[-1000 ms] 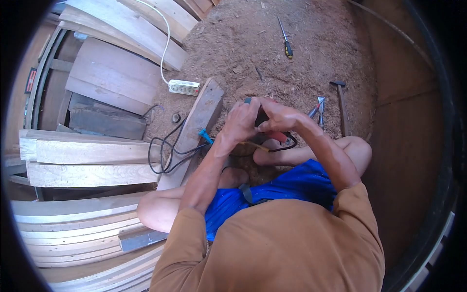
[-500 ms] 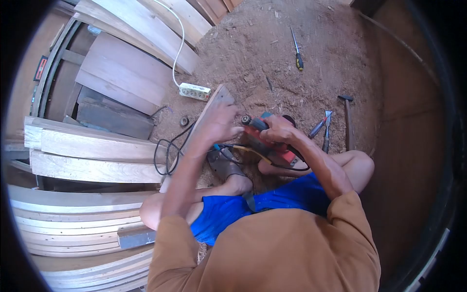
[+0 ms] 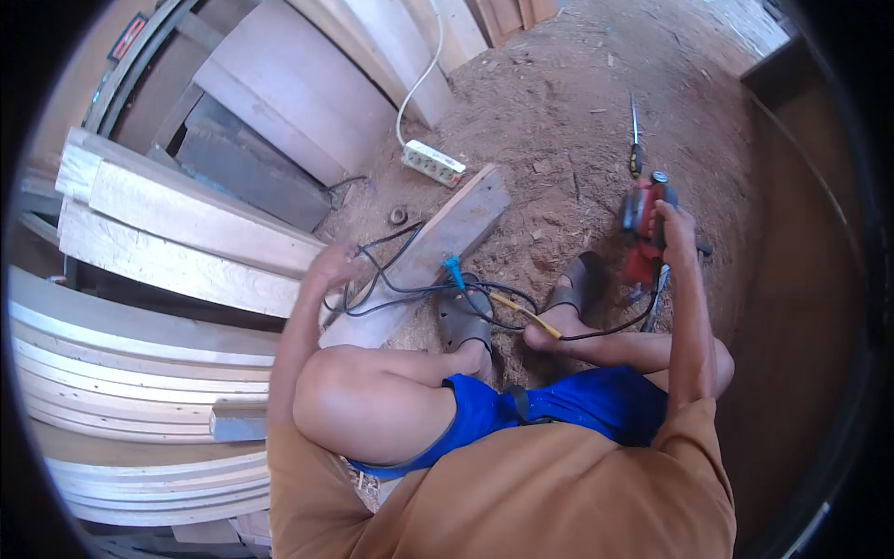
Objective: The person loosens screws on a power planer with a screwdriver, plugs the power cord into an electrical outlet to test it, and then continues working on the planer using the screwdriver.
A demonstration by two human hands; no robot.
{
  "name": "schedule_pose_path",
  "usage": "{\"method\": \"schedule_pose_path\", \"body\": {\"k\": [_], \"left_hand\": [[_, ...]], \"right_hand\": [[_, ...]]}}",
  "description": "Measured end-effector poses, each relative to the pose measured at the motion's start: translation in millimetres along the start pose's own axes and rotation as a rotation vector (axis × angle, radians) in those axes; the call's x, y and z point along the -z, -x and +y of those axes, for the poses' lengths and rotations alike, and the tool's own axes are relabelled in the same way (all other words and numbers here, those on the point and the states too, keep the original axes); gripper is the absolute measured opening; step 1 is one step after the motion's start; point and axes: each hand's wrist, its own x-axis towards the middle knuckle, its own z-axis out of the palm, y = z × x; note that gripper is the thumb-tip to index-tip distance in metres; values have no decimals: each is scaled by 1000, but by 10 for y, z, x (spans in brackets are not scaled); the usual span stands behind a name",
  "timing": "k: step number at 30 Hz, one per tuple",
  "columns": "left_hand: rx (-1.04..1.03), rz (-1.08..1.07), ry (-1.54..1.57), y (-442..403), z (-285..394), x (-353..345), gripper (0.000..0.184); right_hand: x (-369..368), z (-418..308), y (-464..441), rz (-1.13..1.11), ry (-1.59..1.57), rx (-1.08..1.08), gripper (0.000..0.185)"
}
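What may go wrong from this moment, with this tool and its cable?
The black cord loops near both feet, so it might snag one. The red power tool in the right hand is close to the screwdriver and might knock it. Loose loops beside the left hand might tangle it.

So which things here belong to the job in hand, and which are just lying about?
Apparently in the job:
red power tool, held in the right hand
black cord, near the left hand

Apparently just lying about:
screwdriver
power strip, apparently unused
stacked boards
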Motion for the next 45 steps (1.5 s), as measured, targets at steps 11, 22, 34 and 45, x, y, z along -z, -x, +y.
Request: {"method": "schedule_pose_path", "body": {"k": [11,22,34,45], "left_hand": [[-318,218,-152,97,1214,-380,63],[-597,287,-268,-144,1728,-406,54],[-254,372,58,-1289,1460,193,73],[-474,-81,1909,-1198,1432,376,51]], "right_hand": [[475,960,-605,196,-139,-141,10],[-898,-11,854,16,794,448,42],[-1964,143,1544,-589,-1,-131,37],[-1986,440,1530,-526,-75,-160,22]]}}
